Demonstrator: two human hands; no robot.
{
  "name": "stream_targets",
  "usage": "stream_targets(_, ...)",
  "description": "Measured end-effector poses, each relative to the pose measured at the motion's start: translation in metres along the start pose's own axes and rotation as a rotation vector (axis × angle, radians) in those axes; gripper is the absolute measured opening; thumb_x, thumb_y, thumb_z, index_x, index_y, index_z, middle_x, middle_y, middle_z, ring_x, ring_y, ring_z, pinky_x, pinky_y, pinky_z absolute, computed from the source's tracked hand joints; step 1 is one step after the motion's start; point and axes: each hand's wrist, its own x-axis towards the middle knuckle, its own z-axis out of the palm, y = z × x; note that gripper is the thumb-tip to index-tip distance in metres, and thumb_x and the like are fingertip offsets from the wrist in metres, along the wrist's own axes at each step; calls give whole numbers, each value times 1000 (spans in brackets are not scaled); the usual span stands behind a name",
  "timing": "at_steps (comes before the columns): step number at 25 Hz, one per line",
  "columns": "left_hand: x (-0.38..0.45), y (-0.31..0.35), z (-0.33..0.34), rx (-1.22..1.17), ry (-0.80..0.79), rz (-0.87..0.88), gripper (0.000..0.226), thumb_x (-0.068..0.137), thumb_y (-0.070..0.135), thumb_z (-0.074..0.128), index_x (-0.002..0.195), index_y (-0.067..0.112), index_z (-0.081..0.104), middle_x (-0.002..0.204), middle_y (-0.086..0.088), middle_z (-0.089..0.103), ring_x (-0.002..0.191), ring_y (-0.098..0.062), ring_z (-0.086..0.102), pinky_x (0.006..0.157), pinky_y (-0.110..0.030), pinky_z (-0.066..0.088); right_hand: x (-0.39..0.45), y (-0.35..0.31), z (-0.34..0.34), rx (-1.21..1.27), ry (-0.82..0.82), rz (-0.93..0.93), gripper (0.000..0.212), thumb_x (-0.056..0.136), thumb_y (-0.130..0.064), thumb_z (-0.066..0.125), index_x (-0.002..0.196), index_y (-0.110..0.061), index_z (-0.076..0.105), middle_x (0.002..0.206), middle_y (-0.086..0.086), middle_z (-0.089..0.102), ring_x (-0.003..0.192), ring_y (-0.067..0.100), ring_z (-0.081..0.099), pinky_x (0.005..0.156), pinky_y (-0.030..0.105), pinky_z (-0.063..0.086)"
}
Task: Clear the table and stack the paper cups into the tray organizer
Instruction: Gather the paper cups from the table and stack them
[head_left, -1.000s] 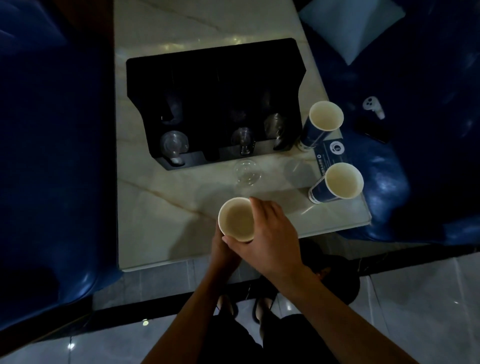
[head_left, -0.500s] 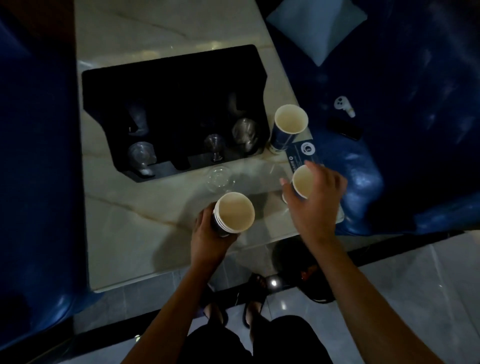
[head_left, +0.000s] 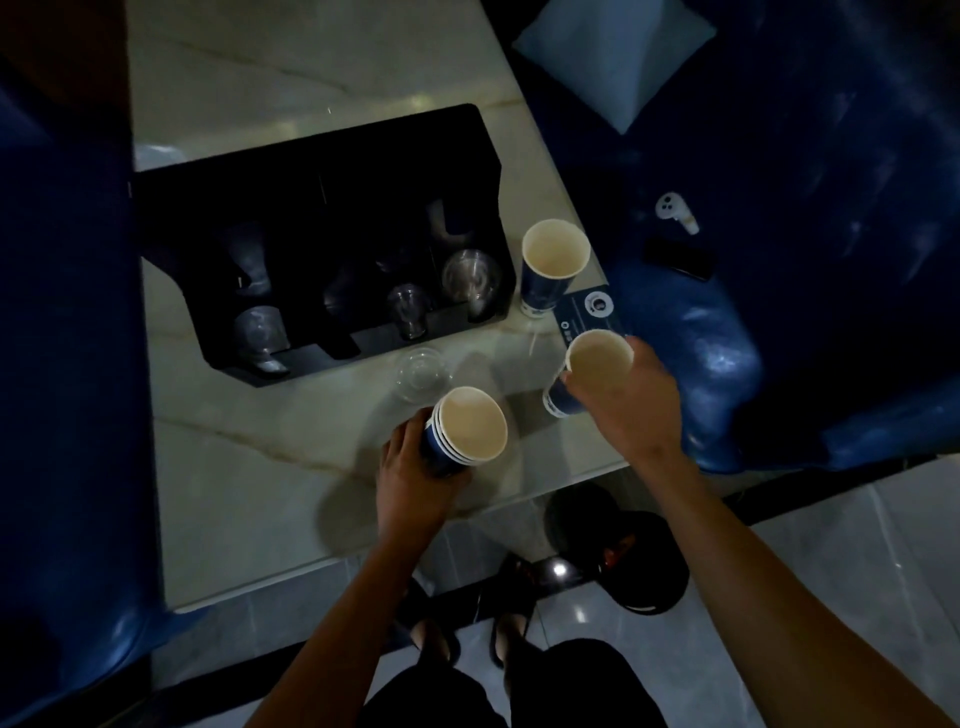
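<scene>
My left hand (head_left: 410, 480) grips a stack of nested blue paper cups (head_left: 470, 425) above the near part of the marble table (head_left: 249, 467). My right hand (head_left: 631, 402) is closed around a single blue paper cup (head_left: 597, 361) near the table's right edge, tilted a little. A third paper cup (head_left: 553, 260) stands upright farther back, right of the black tray organizer (head_left: 332, 208). The organizer holds several clear plastic cups (head_left: 470, 278) in its slots.
A clear plastic cup (head_left: 421, 371) sits on the table just in front of the organizer. A dark card (head_left: 592, 312) lies by the right edge. Blue sofas flank the table; a pillow (head_left: 615, 47), an earbud case (head_left: 675, 210) and a dark phone (head_left: 678, 258) lie on the right one.
My right hand left the stack, reached right and closed on the single cup, which now looks lifted and tilted. My left hand keeps holding the stack.
</scene>
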Motion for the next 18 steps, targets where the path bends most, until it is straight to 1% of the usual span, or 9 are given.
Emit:
stream_targets(2,0,2,0,-32,16,9,88,58,37,87,135,37,45,132,6,59,120,-21,54,91,-37,47,5,-9,-19,155,78,-13,54,78,-55,72,114,-16,61,106,7,70,92,23,70,71,28,49)
stream_targets(5,2,3,1,-105,49,-36,89,53,35,89,132,38,48,127,6,64,114,-22,62,88,-37,51,0,-32,-59,583,-16,1,53,80,-64,61,111,-22,69,99,-7,72,83,-6,66,62,6,46)
stream_targets(7,-1,3,-1,-195,41,-100,88,52,37,90,129,46,48,123,13,66,111,-15,65,86,-33,53,-16,-45,-69,665,-82,-44,40,80,-63,56,103,-34,71,90,-15,72,80,-10,65,60,4,45)
stream_targets(9,-6,1,-2,-292,20,-155,87,51,40,90,126,54,47,118,22,68,106,-2,66,83,-24,56,-35,-60,-69,624,-164,-106,30,78,-64,54,97,-45,68,88,-24,71,84,-11,64,66,3,43)
stream_targets(11,-11,1,-3,-343,18,-141,86,52,39,91,125,56,47,116,29,67,104,7,65,77,-9,53,-53,-72,-63,555,-217,-192,39,76,-64,59,106,-40,65,95,-23,69,90,-12,62,69,2,43)
stream_targets(12,-12,4,-5,-345,13,-122,85,53,38,91,125,53,48,117,29,66,105,8,65,78,-7,51,-60,-78,-60,517,-228,-246,44,74,-64,63,109,-38,61,98,-25,68,93,-13,61,71,2,43)
stream_targets(14,-10,8,-8,-331,-4,-103,80,55,41,89,124,49,50,117,27,66,105,7,65,81,-10,52,-74,-91,-49,370,-274,-377,64,71,-71,67,124,-41,51,106,-29,63,98,-10,60,77,6,46)
stream_targets(16,-14,3,-9,-379,10,-174,70,57,47,79,122,45,52,112,21,69,105,0,66,84,-17,55,-89,-105,-32,162,-299,-474,90,67,-83,60,138,-31,45,120,-17,62,107,0,59,86,20,51)
stream_targets(18,-19,-2,-8,-428,-47,-272,66,59,53,61,121,30,55,106,17,68,108,-12,68,87,-28,56,-105,-117,-10,11,-242,-536,101,65,-84,59,142,-19,45,129,-1,63,114,14,60,92,31,53)
